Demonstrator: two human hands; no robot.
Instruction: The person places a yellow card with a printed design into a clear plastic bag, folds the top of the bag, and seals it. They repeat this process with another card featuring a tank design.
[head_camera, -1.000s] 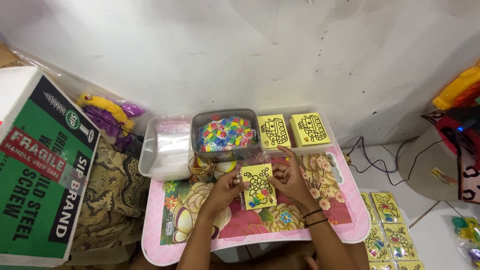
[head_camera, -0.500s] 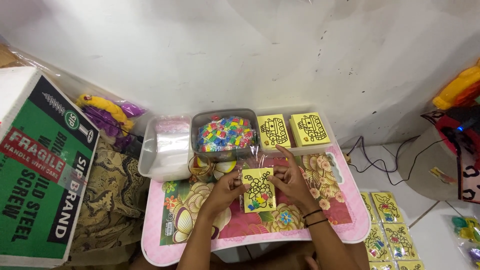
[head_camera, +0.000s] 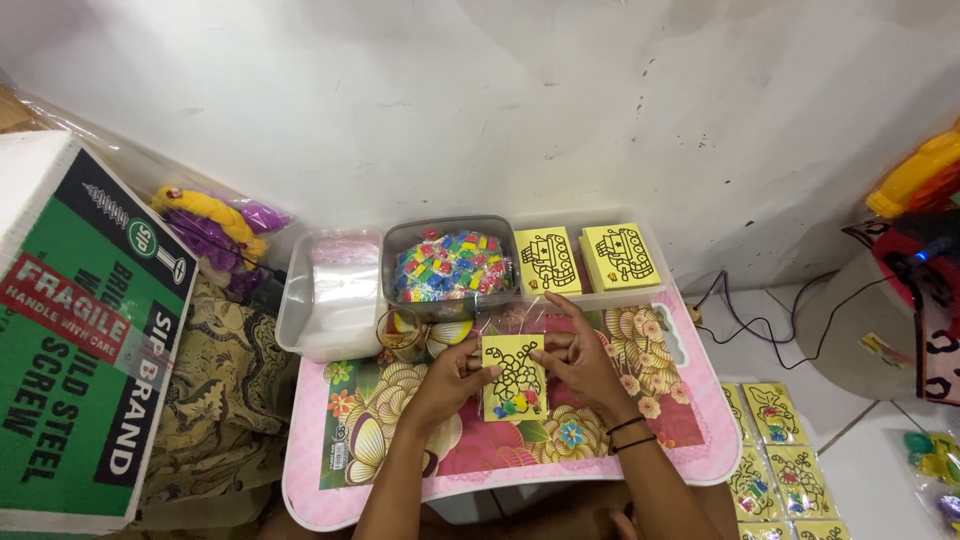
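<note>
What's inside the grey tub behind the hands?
The grey tub is heaped with tiny colourful pieces in red, blue, yellow and green. Whatever lies under that pile, down at the bottom, is covered and can't be seen.

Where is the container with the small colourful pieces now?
In the head view, the container of colourful pieces stands at the far edge of the small pink table, between a tub of clear bags and yellow cards.

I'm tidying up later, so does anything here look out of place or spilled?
Nothing spilled. Both hands, left hand and right hand, hold a yellow card over the floral table. Finished yellow cards lie loose on the floor, beside trailing black cables.
</note>
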